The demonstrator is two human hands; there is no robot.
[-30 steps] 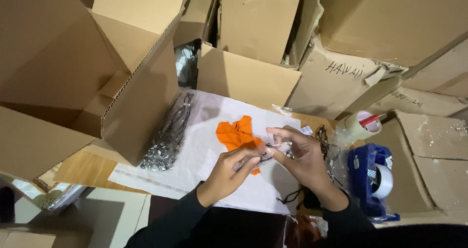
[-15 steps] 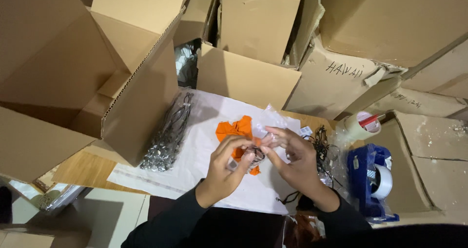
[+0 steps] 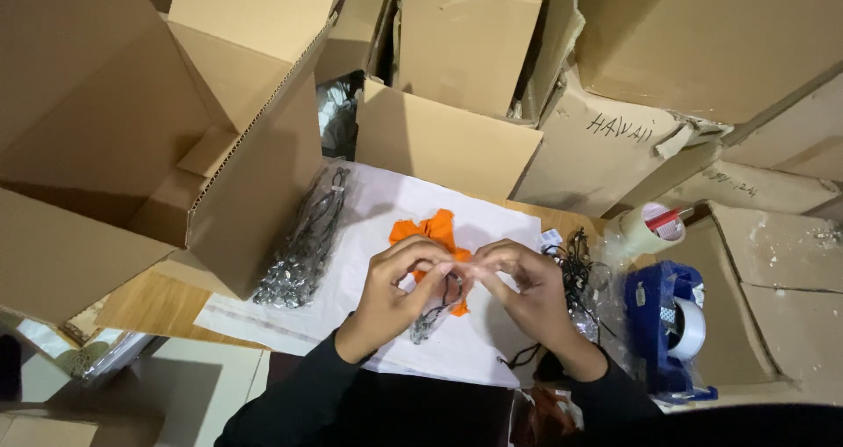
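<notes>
Cardboard boxes (image 3: 158,131) crowd the far and left sides of the desk (image 3: 145,302), the biggest lying open on its side at the left edge. A white sheet (image 3: 378,219) covers the middle of the desk. On its left part, close by the big box, lies a clear bag of dark cords with metal bits (image 3: 303,241), its long axis running from the far edge toward the near one. At the right edge sit a blue tape dispenser (image 3: 667,333) and, just beyond it, a tape roll (image 3: 650,227), with a loose tangle of black cords (image 3: 575,267) between them and the hands. Orange scraps (image 3: 430,229) lie at mid-sheet. Just on the near side of them, the left hand (image 3: 391,280) and right hand (image 3: 527,284) meet fingertip to fingertip, both pinched narrowly on one small cord piece (image 3: 439,311) (its metal end hangs down below the fingers, toward the near edge). It dangles slightly nearer the left hand
</notes>
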